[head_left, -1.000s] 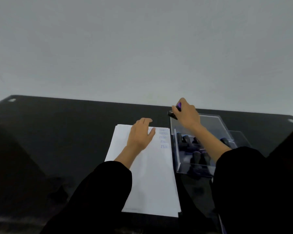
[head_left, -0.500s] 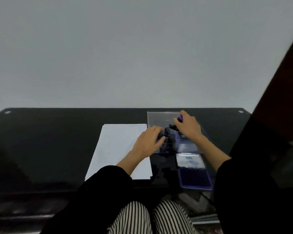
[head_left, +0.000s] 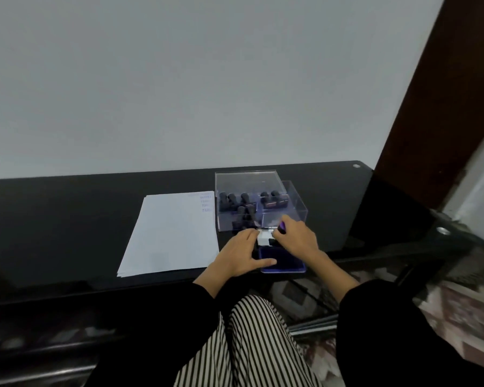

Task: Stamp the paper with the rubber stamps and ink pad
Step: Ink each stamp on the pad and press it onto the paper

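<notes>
The stamp [head_left: 281,228], purple at its top, is pinched in the curled fingers of the right hand [head_left: 298,241]. It is held over the far end of the ink pad [head_left: 287,263]; whether its face touches the ink cannot be told. The pad lies open near the table's near edge, right of the paper, its blue surface showing and its white lid [head_left: 264,238] at the far end.

The left hand [head_left: 239,254] rests on the pad's left side. Its fingers are fairly straight and reach the lid, and its thumb lies across the near part of the blue surface.

Just beyond the hands stands a clear box [head_left: 295,203] holding more dark stamps [head_left: 229,201] in several compartments.

The paper [head_left: 171,236] lies flat left of box and pad, with a few faint blue marks [head_left: 206,203] at its far right corner.

All of this sits on a black table [head_left: 67,219] against a pale wall. Black sleeves and striped trousers [head_left: 249,347] fill the near view.
</notes>
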